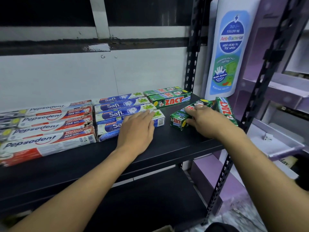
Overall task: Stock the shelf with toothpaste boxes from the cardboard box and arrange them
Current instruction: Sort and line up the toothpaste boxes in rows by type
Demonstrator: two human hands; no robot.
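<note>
On the black shelf [167, 144] lie rows of toothpaste boxes: white-and-red Pepsodent boxes [48, 128] at the left, blue-and-white Safi boxes [123, 108] in the middle, green Zact boxes [168, 97] at the back right. My left hand [137, 129] rests flat, fingers together, on the front Safi box [158, 120]. My right hand [205, 121] grips a green Zact box [179, 118] that lies at an angle on the shelf. Another Zact box [225, 111] lies skewed just right of that hand.
A large white anti-bacterial wash sign [229, 52] hangs at the black upright post [192, 52] on the right. Purple shelving [275, 91] stands beyond it. A lower black shelf [150, 195] runs below. A corner of cardboard [164, 229] shows at the bottom edge.
</note>
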